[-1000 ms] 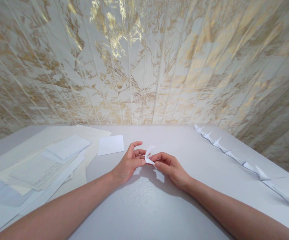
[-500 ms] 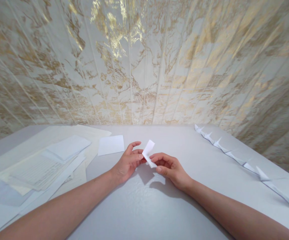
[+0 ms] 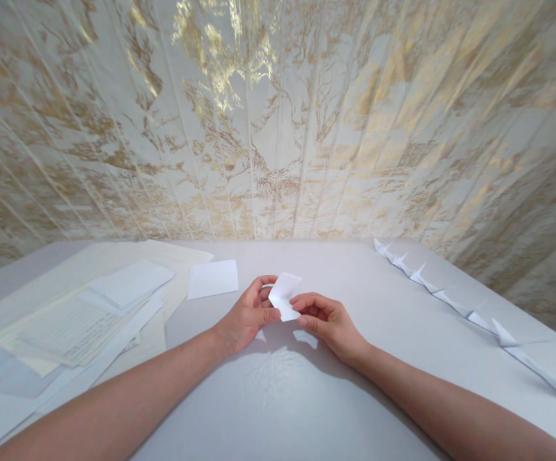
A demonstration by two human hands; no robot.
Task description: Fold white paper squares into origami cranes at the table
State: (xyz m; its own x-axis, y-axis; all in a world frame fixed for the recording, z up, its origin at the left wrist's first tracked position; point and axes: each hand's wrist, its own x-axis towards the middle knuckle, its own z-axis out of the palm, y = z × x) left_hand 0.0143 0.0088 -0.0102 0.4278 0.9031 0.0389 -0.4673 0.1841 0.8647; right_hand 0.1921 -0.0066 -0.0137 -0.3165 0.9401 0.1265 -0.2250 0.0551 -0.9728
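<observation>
White, small, bent paper piece: up above smooth pale-grey worktop | left bare hand: holds its left side | right bare hand: pinches its lower right corner | both hands, maybe to keep it steady

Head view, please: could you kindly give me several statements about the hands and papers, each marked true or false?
1. The left hand and the right hand both hold the folded white paper. True.
2. A row of folded paper pieces runs along the right side of the table. True.
3. The folded white paper lies flat on the table. False: it is held up above it.
4. A flat white sheet lies nearer the left hand than the right. True.
5. Behind the table everything is plain black. False: the backdrop is pale with gold patterns.
</observation>
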